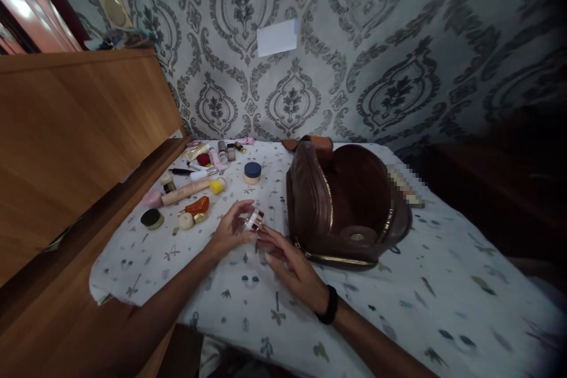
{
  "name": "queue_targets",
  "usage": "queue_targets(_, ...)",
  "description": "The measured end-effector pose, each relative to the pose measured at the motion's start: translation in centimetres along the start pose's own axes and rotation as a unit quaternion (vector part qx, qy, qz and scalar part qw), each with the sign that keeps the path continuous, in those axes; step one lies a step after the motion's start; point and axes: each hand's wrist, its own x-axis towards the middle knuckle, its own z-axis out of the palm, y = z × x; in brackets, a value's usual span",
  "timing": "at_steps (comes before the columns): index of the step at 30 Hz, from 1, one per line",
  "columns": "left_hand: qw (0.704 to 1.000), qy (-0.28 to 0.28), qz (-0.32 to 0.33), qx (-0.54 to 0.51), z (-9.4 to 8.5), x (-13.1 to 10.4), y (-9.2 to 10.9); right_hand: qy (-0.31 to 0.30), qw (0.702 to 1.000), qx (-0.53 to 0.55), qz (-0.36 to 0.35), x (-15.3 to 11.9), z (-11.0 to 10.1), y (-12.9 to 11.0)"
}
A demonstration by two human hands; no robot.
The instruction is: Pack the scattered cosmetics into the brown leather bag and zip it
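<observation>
Patterned wallpaper [290, 100] behind, your left hand [229, 228] gripping a small jar [253, 220] between thumb and fingers, your right hand [295, 266] angled inward, fingers slightly parted just beside it

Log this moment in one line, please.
left hand: holding small clear container; right hand: close beside it, contact unclear; brown bag: unzipped, open

The bag [305, 207] looks like smooth, faintly glossy leather, its zip [339, 259] shiny metal; the jar [253, 220], clear and glossy; the cloth [225, 313], matt; the cabinet [84, 112], smooth wood.
</observation>
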Motion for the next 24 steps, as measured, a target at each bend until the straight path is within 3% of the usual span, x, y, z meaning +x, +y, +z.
queue_targets(5,0.994,0.001,0.019,0.104,0.3,-0.3,-0.2,0.003,0.999,0.044,0.015,0.1,0.1,0.1)
queue_targets(11,0.957,0.013,0.121,0.265,0.4,-0.4,0.1,0.015,0.994,0.097,0.051,0.0,0.0,1.2)
queue_targets(17,0.926,0.029,0.188,0.327,0.8,-0.6,-0.1,0.009,0.985,0.156,0.074,0.1,0.2,1.0)
queue_targets(24,0.900,0.034,0.193,0.389,1.5,-1.0,0.2,-0.002,0.970,0.234,0.071,0.5,-0.1,-0.9)
